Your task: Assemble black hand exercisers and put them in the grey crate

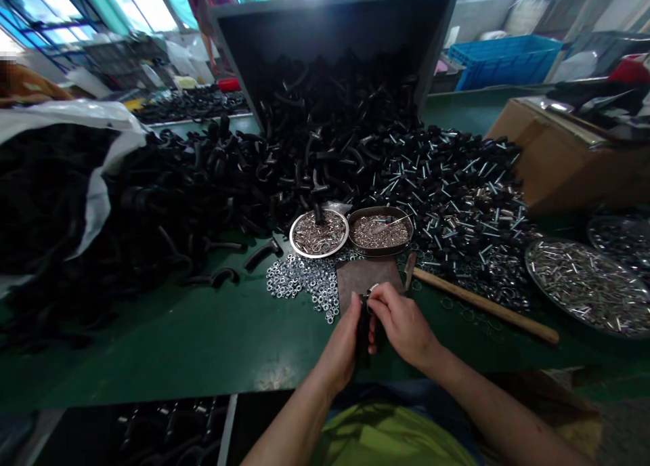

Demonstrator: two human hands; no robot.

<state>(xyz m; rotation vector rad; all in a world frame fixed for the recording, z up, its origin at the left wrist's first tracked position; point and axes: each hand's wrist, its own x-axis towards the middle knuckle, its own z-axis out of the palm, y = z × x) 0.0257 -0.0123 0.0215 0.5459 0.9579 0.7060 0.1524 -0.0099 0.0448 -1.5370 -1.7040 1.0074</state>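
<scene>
My left hand (339,354) is closed around a black plastic handle-like part (363,334), held upright near the table's front edge. At the top of that part, my right hand (405,325) is closed in a pinch; what its fingertips hold is too small to make out. Just beyond the hands lies a flat brown plate (363,280). Loose metal nuts (299,276) are spread to its left. Behind it stand a white-rimmed bowl (319,255) of small metal pins and a dark oval tin (380,250) of tiny metal pieces.
A hammer (482,303) lies to the right, before a heap of black knobs with metal bolts (451,181). Black curved parts (213,175) spill from a tipped grey bin (335,9). A round tray (538,286) of metal pins and a cardboard box (538,154) stand right.
</scene>
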